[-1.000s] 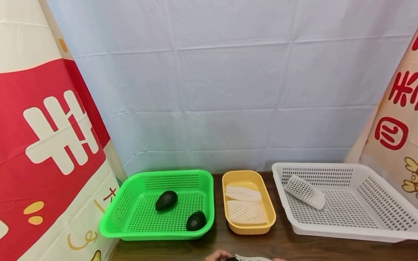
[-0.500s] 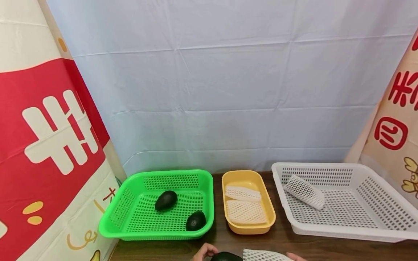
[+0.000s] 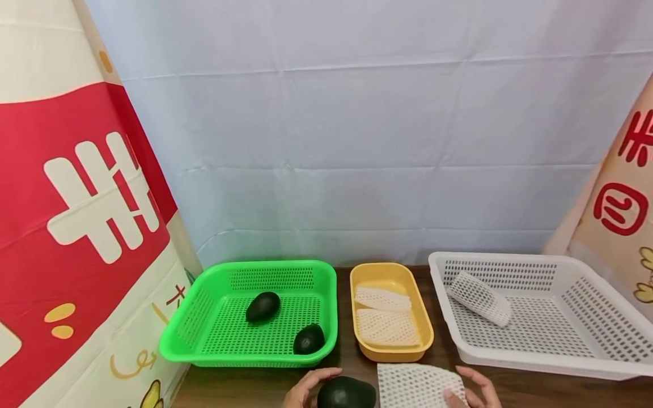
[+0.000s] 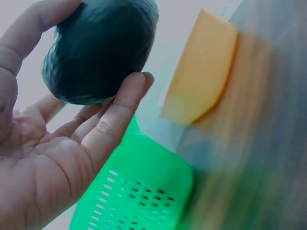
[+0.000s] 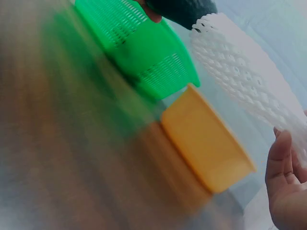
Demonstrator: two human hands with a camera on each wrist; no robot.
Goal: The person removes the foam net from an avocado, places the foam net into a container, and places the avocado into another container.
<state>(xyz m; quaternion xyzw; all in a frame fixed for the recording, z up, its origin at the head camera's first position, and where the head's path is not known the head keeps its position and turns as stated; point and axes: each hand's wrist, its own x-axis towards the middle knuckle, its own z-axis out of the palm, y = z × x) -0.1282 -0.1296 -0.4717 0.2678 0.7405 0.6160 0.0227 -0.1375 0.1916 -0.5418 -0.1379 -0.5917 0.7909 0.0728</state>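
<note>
My left hand (image 3: 304, 390) holds a dark green avocado (image 3: 347, 392) between thumb and fingers, at the bottom middle of the head view. In the left wrist view the avocado (image 4: 103, 48) rests in curled fingertips. Just right of it, my right hand (image 3: 476, 388) pinches a white foam net sleeve (image 3: 418, 385) by its right end. The sleeve's free end faces the avocado. In the right wrist view that end of the net sleeve (image 5: 244, 67) comes right up to the fruit (image 5: 184, 10). Part of each hand lies below the head view's lower edge.
A green basket (image 3: 176, 340) with two avocados (image 3: 263, 307) stands at left. In the middle, a yellow tray (image 3: 393, 356) holds flat foam sleeves (image 3: 386, 327). At right, a white basket (image 3: 551, 367) contains a netted item (image 3: 479, 298). Behind them hangs a pale cloth (image 3: 357, 141).
Both hands have risen into the head view with the avocado and the foam sleeve, showing more of each. The hands have spread apart. The head camera has shifted slightly.
</note>
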